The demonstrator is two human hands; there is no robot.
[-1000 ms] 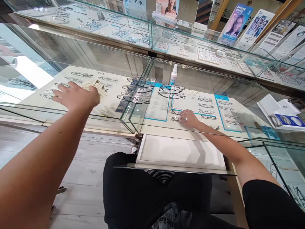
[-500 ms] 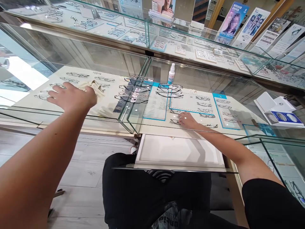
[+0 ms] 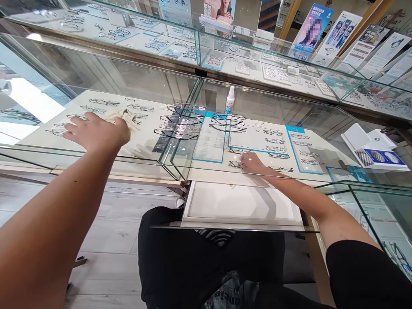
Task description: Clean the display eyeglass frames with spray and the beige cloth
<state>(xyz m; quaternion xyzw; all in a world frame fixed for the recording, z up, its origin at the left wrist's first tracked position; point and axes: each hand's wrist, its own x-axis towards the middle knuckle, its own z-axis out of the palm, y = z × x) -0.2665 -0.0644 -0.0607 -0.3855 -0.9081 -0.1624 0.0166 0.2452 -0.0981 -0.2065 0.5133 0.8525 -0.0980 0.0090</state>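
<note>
My left hand (image 3: pixel 95 132) lies over the glass counter top at the left, fingers spread. A crumpled beige cloth (image 3: pixel 130 119) is beside its thumb, partly hidden by the hand. Reaching into the glass case through its open near side, my right hand (image 3: pixel 251 162) has curled fingers at a pair of dark-rimmed eyeglasses (image 3: pixel 235 164). Its fingertips hide one side of that pair. Just behind sits another pair of eyeglasses (image 3: pixel 236 150). Several eyeglasses (image 3: pixel 228 128) rest on the glass top, and a white spray bottle (image 3: pixel 230 101) stands upright behind them.
Below the case is a pulled-out white drawer (image 3: pixel 225 206) above my lap. A blue-and-white open box (image 3: pixel 380 154) stands at the right. Glass edges (image 3: pixel 165 165) divide the cases. Farther back are more display cases and several leaning advert cards (image 3: pixel 334 36).
The view has shifted very slightly. Both hands stay practically where they were, the right at the same eyeglasses, the left spread near the cloth.
</note>
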